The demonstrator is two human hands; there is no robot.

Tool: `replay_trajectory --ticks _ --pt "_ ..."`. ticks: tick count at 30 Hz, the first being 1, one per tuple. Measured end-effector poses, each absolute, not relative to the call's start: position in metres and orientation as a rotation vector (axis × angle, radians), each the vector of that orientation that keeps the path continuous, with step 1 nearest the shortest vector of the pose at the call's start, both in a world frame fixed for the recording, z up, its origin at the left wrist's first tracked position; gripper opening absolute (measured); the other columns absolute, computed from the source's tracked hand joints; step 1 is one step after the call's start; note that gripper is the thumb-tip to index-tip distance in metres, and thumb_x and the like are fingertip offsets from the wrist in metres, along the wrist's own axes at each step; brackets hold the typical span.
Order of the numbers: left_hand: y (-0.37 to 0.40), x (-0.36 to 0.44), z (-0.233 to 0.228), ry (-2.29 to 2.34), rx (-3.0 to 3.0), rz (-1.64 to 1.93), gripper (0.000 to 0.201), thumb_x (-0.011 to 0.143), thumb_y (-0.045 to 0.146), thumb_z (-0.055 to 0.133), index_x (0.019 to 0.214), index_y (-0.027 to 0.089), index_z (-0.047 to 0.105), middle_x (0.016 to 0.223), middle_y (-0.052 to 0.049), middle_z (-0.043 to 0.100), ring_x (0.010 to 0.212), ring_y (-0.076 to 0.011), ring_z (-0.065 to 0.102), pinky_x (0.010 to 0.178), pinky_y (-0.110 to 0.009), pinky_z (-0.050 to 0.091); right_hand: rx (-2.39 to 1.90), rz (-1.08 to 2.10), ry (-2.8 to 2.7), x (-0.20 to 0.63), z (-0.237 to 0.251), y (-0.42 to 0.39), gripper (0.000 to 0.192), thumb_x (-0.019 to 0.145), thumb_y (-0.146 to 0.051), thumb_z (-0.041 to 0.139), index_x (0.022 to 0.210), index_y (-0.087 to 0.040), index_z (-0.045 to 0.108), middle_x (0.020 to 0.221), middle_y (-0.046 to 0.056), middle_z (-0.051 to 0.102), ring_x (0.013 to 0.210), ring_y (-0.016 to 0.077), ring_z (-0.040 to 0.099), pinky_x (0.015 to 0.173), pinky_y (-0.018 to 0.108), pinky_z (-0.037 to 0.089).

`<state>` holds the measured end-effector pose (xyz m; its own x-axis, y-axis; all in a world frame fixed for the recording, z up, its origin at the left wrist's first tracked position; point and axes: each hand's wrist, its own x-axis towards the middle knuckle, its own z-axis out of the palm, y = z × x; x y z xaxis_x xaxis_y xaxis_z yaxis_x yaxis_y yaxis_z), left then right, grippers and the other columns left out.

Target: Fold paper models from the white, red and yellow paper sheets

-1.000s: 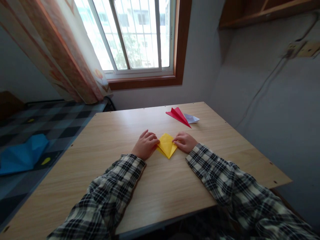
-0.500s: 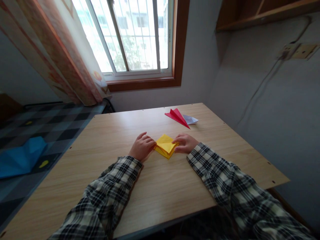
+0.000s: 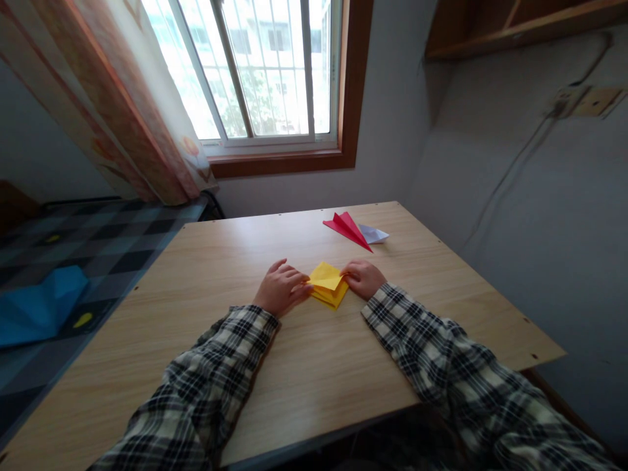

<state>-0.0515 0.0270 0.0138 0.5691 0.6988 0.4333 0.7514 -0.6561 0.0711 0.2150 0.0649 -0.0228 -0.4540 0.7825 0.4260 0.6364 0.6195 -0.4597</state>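
A small square of folded yellow paper [image 3: 328,280] lies on the wooden table, one corner pointing towards me. Its layers stand slightly apart along the near edges. My left hand [image 3: 283,286] pinches the left corner between thumb and fingers, with the index finger partly raised. At the right corner my right hand [image 3: 364,279] is closed, its thumb and fingertips gripping the paper's edge. The fingertips of both hands are small in the picture.
Behind the yellow paper lie a red paper plane [image 3: 347,230] and a white paper boat [image 3: 375,234]. Blue folded paper [image 3: 44,304] rests on a checked cloth [image 3: 118,242] left of the table [image 3: 314,392]. A window and wall stand beyond the table.
My right hand has curled its fingers more tightly around the paper's right corner. The upper yellow layer now sits lifted off the lower ones. The left hand has shifted slightly right.
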Motion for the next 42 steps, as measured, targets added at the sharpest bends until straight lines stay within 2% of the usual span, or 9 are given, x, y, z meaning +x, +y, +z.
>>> replay_trajectory --ticks 5,12,19,31,35,39,42 --pt "0.025 -0.047 0.015 -1.278 -2.631 -0.659 0.032 0.089 0.050 0.057 0.098 0.024 0.072 0.088 -0.003 0.075 0.088 -0.0215 0.067 0.106 -0.048 0.038 -1.181 0.258 -2.191 0.211 -0.021 0.061 0.013 0.084 -0.015 0.057 0.089 -0.019 0.069 0.088 0.006 0.071 0.086 0.0220 0.062 0.082 0.034 0.048" --pt "0.022 -0.034 0.013 -1.389 -2.553 -0.625 0.022 0.087 0.035 0.056 0.096 0.022 0.073 0.092 -0.005 0.075 0.089 -0.0238 0.065 0.102 -0.048 0.040 -1.178 0.245 -2.152 0.205 -0.021 0.059 0.016 0.081 -0.011 0.055 0.089 -0.021 0.065 0.087 0.005 0.069 0.085 0.0209 0.060 0.080 0.032 0.047" --pt "0.025 -0.028 0.008 -1.508 -2.483 -0.609 0.021 0.084 0.026 0.059 0.100 0.021 0.072 0.097 -0.007 0.074 0.094 -0.0262 0.062 0.092 -0.044 0.046 -1.213 0.241 -2.167 0.200 -0.021 0.059 0.017 0.082 -0.010 0.053 0.091 -0.020 0.064 0.087 0.007 0.068 0.085 0.0217 0.060 0.080 0.032 0.046" --pt "0.030 -0.024 0.005 -1.699 -2.472 -0.717 0.028 0.079 0.016 0.055 0.099 0.021 0.075 0.097 -0.005 0.076 0.094 -0.0233 0.064 0.090 -0.038 0.047 -1.240 0.347 -2.091 0.194 -0.020 0.060 0.023 0.083 -0.008 0.054 0.099 -0.018 0.066 0.094 0.006 0.070 0.088 0.0197 0.061 0.083 0.029 0.044" --pt "0.030 -0.022 0.005 -1.714 -2.463 -0.740 0.024 0.083 0.020 0.053 0.094 0.020 0.075 0.093 -0.005 0.076 0.089 -0.0230 0.064 0.086 -0.037 0.047 -1.284 0.376 -2.036 0.190 -0.018 0.058 0.015 0.086 -0.013 0.055 0.092 -0.018 0.068 0.094 0.007 0.071 0.091 0.0196 0.061 0.084 0.029 0.043" --pt "0.030 -0.018 0.007 -1.771 -2.426 -0.729 0.026 0.088 0.026 0.050 0.081 0.019 0.074 0.087 -0.006 0.074 0.086 -0.0238 0.061 0.083 -0.038 0.047 -1.364 0.377 -1.985 0.186 -0.018 0.058 0.014 0.088 -0.018 0.053 0.082 -0.017 0.066 0.083 0.005 0.069 0.079 0.0179 0.059 0.073 0.027 0.040" --pt "0.032 -0.016 0.006 -1.857 -2.420 -0.771 0.029 0.089 0.031 0.049 0.077 0.019 0.073 0.091 -0.007 0.074 0.091 -0.0245 0.060 0.086 -0.039 0.045 -1.414 0.406 -1.945 0.186 -0.018 0.058 0.013 0.087 -0.019 0.053 0.079 -0.018 0.064 0.079 0.003 0.067 0.074 0.0161 0.057 0.068 0.026 0.037"
